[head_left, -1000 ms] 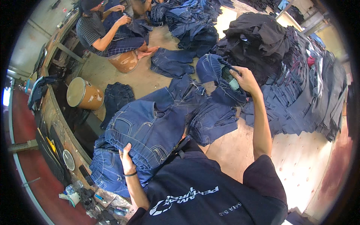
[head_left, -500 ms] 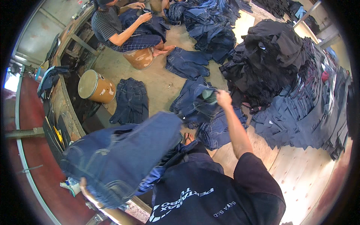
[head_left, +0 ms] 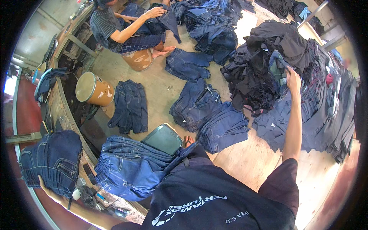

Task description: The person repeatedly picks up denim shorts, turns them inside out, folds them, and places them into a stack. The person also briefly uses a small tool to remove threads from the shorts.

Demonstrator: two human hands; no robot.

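Note:
Dark denim shorts (head_left: 53,159) with an elastic waist and pale stitching hang at the far left, and my left hand (head_left: 50,188) grips them from below, its fingers mostly behind the cloth. On the right, my right hand (head_left: 293,79) is stretched out over the dark cloth pile, closed on a small piece of green and denim cloth (head_left: 278,68). Across my lap lies a stack of blue denim garments (head_left: 130,166) with gathered waists. Just beyond it shows a dark green padded stool top (head_left: 164,137).
Black cloth (head_left: 280,42) and cut grey-blue pieces (head_left: 306,119) are heaped at the right. Denim shorts (head_left: 222,132) lie on the floor ahead, near a brown drum (head_left: 96,89). At upper left another person (head_left: 115,30) sits handling denim. A wooden bench edge (head_left: 65,111) runs along the left.
My left hand has swung the denim shorts left, away from my lap, uncovering the denim stack and stool top. My right hand has carried the green and denim cloth right, over the dark pile.

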